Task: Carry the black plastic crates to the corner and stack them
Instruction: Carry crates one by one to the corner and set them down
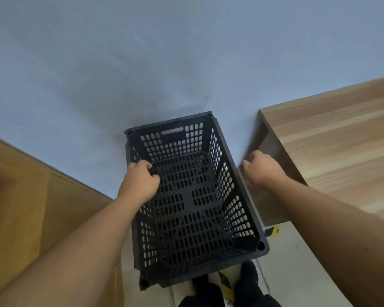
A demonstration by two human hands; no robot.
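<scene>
Step in hand, as I judge it: setting the black plastic crate (191, 196) down against the wall (142, 63), in the gap between the cardboard box (31, 207) at lower left of frame and the wooden tabletop (333, 134) at right. Whether the crate rests on the floor (297, 262) or on another crate beneath it, cannot tell; only one crate is plainly visible.

Left hand (140, 182): grip curled over the crate's left long rim, fingers hooked inside the wall, holding it.

Right hand (262, 167): fingers curled, sitting just beside the crate's right rim, near the edge of the tabletop's side panel. It looks apart from the rim and holds nothing that I can see; slight motion blur here.

Crate: centre of frame, lower half, long axis running from bottom edge toward the wall. Open top up, empty. Slotted lattice walls and base, a handle slot in the far end wall, round sockets at the rim corners. Far end close to or touching the wall; exact contact unclear. Sits slightly skewed in the frame.

Next move, my reading: free the left grip and go back for another crate; if squaring is needed, nudge the crate flush with the wall first. Any crate added on top must seat corner to corner.

Black-clad feet (246, 275) at bottom centre, near the crate's near end, with yellow-black tape (273, 230) on the floor beside it.
</scene>
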